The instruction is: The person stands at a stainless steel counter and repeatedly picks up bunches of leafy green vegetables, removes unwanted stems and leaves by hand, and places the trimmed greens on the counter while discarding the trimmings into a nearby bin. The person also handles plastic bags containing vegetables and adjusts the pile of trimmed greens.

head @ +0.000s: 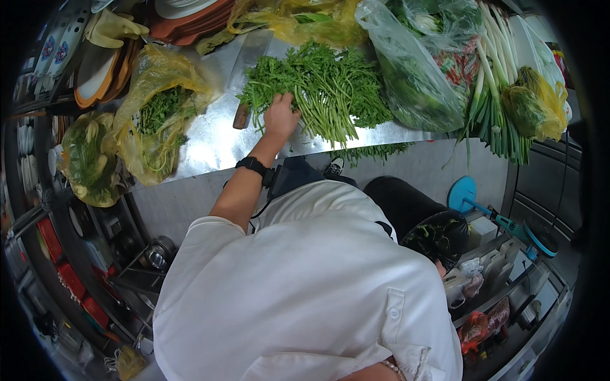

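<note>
My left hand [281,115] is at the left side of a loose pile of leafy greens [333,90], its fingers curled in among the leaves and stems. The pile lies on a metal worktop [209,138], with many cut stem ends towards me. Partly under the greens rests a cleaver [241,116]; its wooden handle sticks out left of my hand. My right hand is out of view; only a sliver of skin shows beyond the white shirt on the right. A black wristband device sits on my left wrist.
Yellow plastic bags of greens [159,114] stand left, near stacked brown-rimmed plates [190,21]. Right are a clear bag of vegetables [414,81] and scallions [495,85] overhanging the edge. A black-lined bin [410,209] and a blue-headed tool [462,193] are below.
</note>
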A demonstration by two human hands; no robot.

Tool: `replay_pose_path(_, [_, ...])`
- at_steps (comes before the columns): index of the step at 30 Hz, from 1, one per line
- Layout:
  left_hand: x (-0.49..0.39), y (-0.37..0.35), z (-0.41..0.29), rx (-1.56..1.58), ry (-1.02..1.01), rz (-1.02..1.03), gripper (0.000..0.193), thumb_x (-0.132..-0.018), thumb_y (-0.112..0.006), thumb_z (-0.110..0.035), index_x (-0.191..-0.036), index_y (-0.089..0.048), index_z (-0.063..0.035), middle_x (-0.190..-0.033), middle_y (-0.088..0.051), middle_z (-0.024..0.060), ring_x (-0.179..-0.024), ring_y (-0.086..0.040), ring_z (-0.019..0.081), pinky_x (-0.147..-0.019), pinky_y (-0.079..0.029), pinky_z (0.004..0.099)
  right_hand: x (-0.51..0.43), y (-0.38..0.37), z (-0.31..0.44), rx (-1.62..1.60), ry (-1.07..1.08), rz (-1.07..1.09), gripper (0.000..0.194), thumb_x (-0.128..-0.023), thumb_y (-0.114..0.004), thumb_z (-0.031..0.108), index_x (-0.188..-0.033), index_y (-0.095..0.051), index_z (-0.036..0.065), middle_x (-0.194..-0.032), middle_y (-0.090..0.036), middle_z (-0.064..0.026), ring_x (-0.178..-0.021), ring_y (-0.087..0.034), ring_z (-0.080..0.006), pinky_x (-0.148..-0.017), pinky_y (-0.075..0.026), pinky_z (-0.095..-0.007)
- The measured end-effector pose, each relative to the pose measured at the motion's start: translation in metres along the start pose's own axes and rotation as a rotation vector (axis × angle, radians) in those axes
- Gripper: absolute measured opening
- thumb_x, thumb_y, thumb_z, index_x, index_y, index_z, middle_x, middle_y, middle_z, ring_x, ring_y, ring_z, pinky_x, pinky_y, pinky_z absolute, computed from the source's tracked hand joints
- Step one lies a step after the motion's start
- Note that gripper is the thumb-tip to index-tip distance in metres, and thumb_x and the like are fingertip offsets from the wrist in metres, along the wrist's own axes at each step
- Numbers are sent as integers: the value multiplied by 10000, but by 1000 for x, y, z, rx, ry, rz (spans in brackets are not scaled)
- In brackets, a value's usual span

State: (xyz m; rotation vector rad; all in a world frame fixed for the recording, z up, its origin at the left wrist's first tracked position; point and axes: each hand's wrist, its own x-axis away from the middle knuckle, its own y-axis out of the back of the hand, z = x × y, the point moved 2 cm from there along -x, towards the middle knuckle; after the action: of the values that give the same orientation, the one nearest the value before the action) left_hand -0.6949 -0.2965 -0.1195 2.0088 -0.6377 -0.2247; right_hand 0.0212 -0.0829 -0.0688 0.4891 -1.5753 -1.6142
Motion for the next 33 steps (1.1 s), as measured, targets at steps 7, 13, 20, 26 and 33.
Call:
replay_pose_path(7, [13, -8, 24, 232, -9, -262, 157, -727, -644, -89, -848, -548, -62, -816, -572, 125, -661, -605, 307, -581, -490, 408, -12, 6, 8, 24, 116, 106, 479, -736, -594, 267, -989, -604, -139, -997, -638, -269, -919, -602, -379, -786, -444, -413])
replay_pose_path(13, [12, -20, 44, 1209, 280, -61, 75, -843, -513, 10, -852, -498, -63, -762, -569, 43, -696, -626, 157, -538, -480, 304, -29, -11, -4, -44, 75, 8, 464, -737, -602, 260, -983, -613, -134, -983, -645, -254, -900, -608, -359, -790, -449, -391])
replay_pose_path(20, [14, -12, 37, 1623, 560, 101, 71, -939, -467, -151, -884, -477, -106, -900, -635, 87, -726, -643, 187, -558, -458, 302, -2, -7, 49, -18, 233, -49, 473, -733, -618, 287, -1010, -627, -96, -1004, -652, -232, -919, -616, -347, -810, -456, -386])
replay_pose_path(26, [0, -15, 38, 1647, 631, 150, 117, -878, -588, -115, -877, -472, -102, -828, -621, 81, -627, -613, 164, -492, -432, 283, 74, -29, 175, -434, 666, 154, 296, -819, -606, 230, -881, -624, -60, -741, -627, -79, -635, -542, -145, -598, -439, -299])
replay_pose_path(33, [5, -11, 34, 1219, 594, 97, 166, -823, -628, -33, -930, -509, -77, -760, -610, 46, -530, -549, 102, -405, -375, 247, 254, -102, 343, -678, 987, 970, 140, -842, -612, 107, -890, -596, -23, -770, -600, -30, -696, -525, -87, -639, -437, -235])
